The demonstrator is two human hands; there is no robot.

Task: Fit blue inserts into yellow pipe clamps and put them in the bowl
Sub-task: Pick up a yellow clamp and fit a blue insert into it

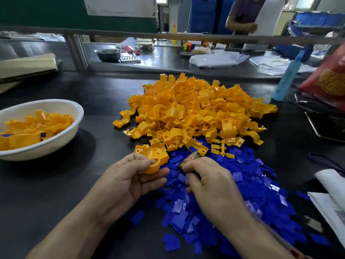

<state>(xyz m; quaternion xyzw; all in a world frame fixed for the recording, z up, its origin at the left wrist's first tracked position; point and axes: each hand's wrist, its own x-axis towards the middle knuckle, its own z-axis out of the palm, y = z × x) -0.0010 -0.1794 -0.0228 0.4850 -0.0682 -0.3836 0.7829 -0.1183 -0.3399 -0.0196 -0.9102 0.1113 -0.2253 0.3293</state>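
hands low at the near side of the table point(56, 184), both busy. going from the left, the white bowl point(69, 135) stands well apart from them. it holds a fair layer of yellow clamps with a bit of blue showing among them, so some pieces look finished. the left hand point(128, 180) has its fingers and thumb curled round one yellow clamp point(155, 156), held just in front of the heap. no blue shows in it from this view, so i judge it not yet fitted. the right hand point(212, 184) is closed round a small dark object point(188, 159), which i cannot identify, and sits over the blue inserts point(233, 193) spread across the table to the right. behind both hands, the pile of loose clamps point(186, 109) is large and meets the far edge of the blue spread. judging that heap against the bowl, most of the work is left.
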